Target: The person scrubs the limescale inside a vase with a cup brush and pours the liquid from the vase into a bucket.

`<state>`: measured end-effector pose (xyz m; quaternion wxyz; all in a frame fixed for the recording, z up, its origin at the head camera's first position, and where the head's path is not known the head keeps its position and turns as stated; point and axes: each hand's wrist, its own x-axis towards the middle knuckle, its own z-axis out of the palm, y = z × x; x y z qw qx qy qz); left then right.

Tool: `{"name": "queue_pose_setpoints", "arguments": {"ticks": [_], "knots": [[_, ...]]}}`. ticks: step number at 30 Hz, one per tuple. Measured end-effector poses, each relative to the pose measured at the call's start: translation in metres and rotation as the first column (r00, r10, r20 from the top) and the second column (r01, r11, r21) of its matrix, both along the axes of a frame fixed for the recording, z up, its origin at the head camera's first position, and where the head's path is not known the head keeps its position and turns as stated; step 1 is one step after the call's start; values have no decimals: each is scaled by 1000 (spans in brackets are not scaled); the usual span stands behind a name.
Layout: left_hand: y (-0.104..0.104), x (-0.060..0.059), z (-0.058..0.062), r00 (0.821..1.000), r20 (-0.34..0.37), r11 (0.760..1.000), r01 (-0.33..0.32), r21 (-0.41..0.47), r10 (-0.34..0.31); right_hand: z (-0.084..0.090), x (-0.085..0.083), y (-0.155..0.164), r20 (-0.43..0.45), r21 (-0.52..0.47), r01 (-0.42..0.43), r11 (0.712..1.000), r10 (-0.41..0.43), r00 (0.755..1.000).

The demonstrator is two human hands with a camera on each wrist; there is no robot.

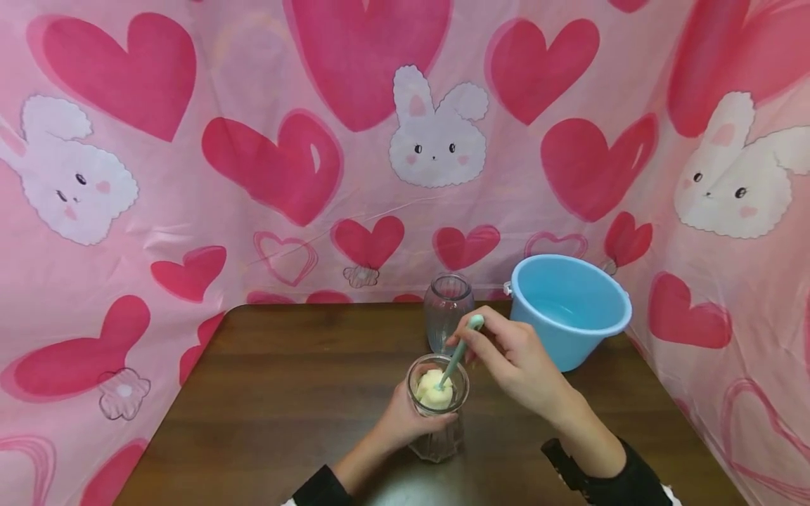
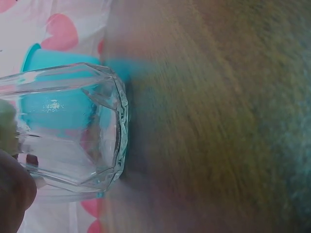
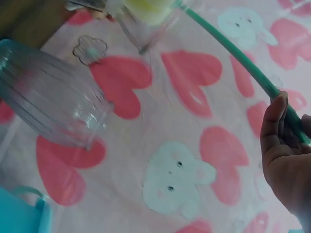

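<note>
A clear ribbed glass stands near the front of the brown table. My left hand grips its side. A pale yellow sponge head sits inside the glass on a teal-handled brush. My right hand pinches the brush handle above the rim. In the left wrist view the glass's thick base fills the left side, with my fingers at the lower left. In the right wrist view my right hand holds the teal handle, which runs up into the glass.
A second clear ribbed glass jar stands just behind the held one. A light blue plastic basin sits at the back right of the table. A pink cloth with hearts and rabbits hangs behind and on both sides.
</note>
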<state>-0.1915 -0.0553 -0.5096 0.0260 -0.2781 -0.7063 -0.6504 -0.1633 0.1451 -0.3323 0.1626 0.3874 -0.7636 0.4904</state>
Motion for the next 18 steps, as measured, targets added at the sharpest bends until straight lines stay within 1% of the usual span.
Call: {"name": "queue_pose_setpoints", "arguments": {"ticks": [2,7,10,12,18], "knots": [[0,2,-1,1000,-5,1000,7,7,-7,-6,1,-2,9,11,10,1000,-10,1000],[1,2,-1,1000,28,1000,-4,6,4,-34,-2,-11,48,56,28,998,-31,998],[0,0,0,999,45,1000,-21,3,21,-42,-4,-13,53,75,25,997,-29,998],[0,-1,0,999,48,1000,-17,7,17,-41,-2,-12,40,65,23,998,-26,999],[1,1,0,1000,18,1000,7,24,-7,-15,7,-4,-19,-26,23,999,-24,1000]]}}
